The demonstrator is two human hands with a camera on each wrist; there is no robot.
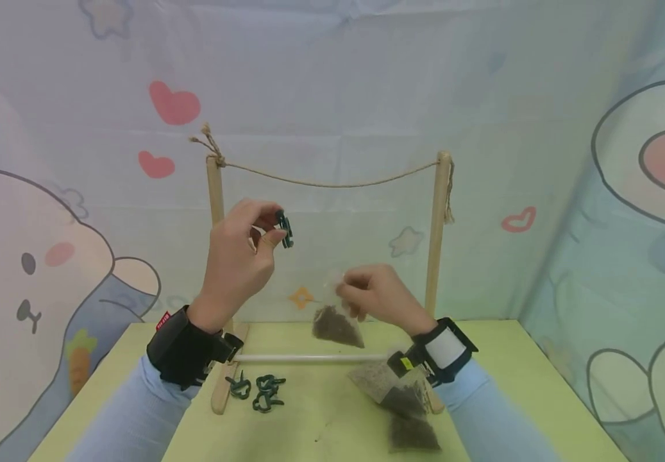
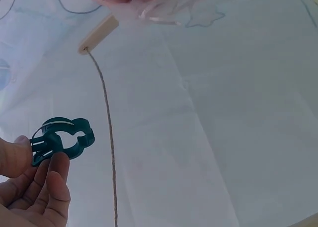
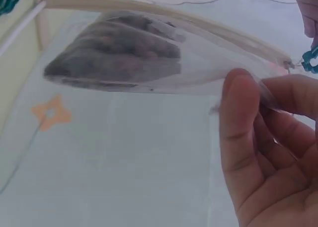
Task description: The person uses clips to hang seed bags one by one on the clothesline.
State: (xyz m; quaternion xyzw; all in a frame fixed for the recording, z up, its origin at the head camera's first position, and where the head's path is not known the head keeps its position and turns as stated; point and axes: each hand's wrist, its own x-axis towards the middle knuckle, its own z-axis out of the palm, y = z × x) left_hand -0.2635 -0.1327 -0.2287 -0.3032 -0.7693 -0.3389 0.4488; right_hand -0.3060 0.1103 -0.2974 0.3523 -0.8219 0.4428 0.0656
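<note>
My left hand [image 1: 238, 253] pinches a dark green plastic plant clip [image 2: 79, 142] between thumb and fingers, raised in front of the left post. In the left wrist view the clip's ring-shaped jaws point away from the fingertips, left of the rope. Lower and to the right, my right hand [image 1: 387, 296] pinches the top of a see-through bag [image 3: 124, 53]. The bag hangs over the table, with dark dried bits gathered at its bottom. Both hands are below the rope [image 1: 332, 186] in the head view.
The sagging rope runs between two wooden posts [image 1: 438, 237], joined low down by a white rod [image 1: 309, 359]. Several green clips [image 1: 264, 402] lie on the yellow table [image 1: 286, 436] at left. More see-through bags of dark bits [image 1: 413, 434] lie at right, partly under the right forearm.
</note>
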